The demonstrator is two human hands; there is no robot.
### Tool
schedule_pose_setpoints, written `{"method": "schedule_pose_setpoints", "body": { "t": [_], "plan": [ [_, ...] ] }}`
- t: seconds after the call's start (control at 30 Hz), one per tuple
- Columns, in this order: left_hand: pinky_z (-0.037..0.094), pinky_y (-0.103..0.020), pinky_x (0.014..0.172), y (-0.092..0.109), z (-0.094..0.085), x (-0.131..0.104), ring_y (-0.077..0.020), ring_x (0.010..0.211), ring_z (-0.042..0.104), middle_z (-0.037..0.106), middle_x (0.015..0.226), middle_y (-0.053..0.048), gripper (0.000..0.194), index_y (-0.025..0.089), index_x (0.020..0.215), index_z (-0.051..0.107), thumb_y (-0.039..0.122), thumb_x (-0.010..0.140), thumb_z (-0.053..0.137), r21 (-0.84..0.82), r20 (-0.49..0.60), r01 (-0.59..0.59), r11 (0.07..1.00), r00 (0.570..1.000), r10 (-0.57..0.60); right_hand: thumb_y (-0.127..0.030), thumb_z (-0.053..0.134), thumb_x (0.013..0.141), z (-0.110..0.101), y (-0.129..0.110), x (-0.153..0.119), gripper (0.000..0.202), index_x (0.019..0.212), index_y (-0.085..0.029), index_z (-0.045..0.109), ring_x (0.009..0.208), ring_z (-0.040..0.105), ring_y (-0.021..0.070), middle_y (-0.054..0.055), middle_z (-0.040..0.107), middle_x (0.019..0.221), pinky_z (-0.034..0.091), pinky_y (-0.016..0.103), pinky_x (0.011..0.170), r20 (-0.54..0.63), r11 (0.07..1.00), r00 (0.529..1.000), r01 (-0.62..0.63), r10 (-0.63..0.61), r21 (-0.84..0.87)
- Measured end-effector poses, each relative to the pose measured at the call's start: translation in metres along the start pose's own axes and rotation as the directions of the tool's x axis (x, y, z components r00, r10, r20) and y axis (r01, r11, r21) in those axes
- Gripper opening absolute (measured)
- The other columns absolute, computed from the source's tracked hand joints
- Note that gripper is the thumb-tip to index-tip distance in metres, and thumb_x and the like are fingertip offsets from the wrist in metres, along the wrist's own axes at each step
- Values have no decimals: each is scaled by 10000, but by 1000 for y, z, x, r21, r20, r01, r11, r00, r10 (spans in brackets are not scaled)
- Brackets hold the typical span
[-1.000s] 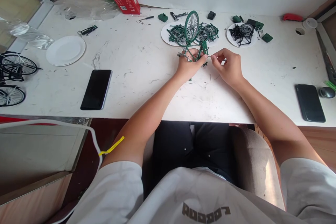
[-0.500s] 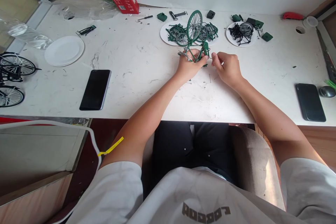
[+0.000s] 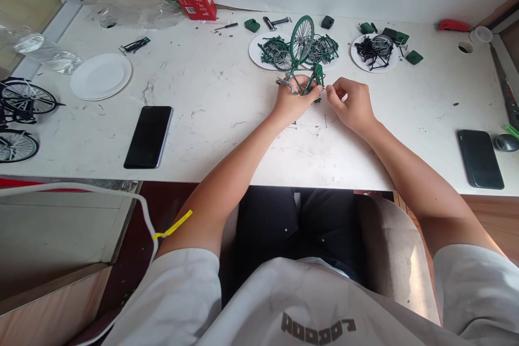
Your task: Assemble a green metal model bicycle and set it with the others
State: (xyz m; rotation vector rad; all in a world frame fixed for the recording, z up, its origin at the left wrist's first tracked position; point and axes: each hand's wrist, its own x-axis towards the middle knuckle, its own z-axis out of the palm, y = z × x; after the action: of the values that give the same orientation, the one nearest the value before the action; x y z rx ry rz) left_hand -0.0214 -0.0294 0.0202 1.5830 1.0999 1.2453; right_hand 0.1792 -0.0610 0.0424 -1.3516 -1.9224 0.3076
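Green model bicycle (image 3: pixel 299 63) is held by our left fingers (image 3: pixel 313 95), closed round it; our right fingers (image 3: pixel 334 98) curl just beside, hold unclear to us.

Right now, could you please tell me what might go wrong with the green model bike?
The left hand alone appears to grip the green model bike, so it could twist if the right hand presses. The thin pin on the white table near the right hand could be brushed away.

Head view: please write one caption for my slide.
Left hand grips a green miniature bicycle; right hand pinches its fingertips close beside it.
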Motion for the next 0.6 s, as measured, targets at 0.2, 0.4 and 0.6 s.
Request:
{"method": "schedule_pose_setpoints", "body": {
  "t": [0.2,0.4,0.6],
  "plan": [
    [618,-358,808,0,0,0,-179,768,714,747,787,-18,267,229,828,712,375,935,908,-7,14,8,1000,1000,-8,-927,329,1108,-1,-4,-1,809,760,-264,636,620,532,210,44,602,637,514,444,746,36,999,999,-29,28,19],
    [609,-342,778,0,-1,2,-175,765,695,734,770,-17,294,233,816,699,394,917,924,-21,9,9,1000,1000,-9,-968,544,1016,-1,-4,-1,715,925,-270,670,735,645,256,80,709,804,551,458,764,-1,998,1000,-18,18,60],
    [621,-362,803,1,0,1,-193,783,715,726,764,-24,306,231,815,696,406,915,926,-36,23,14,999,1000,-13,-961,514,1032,2,1,-1,705,897,-276,614,736,650,259,82,714,816,561,467,764,-8,999,1000,-12,12,47]
  ]
}}
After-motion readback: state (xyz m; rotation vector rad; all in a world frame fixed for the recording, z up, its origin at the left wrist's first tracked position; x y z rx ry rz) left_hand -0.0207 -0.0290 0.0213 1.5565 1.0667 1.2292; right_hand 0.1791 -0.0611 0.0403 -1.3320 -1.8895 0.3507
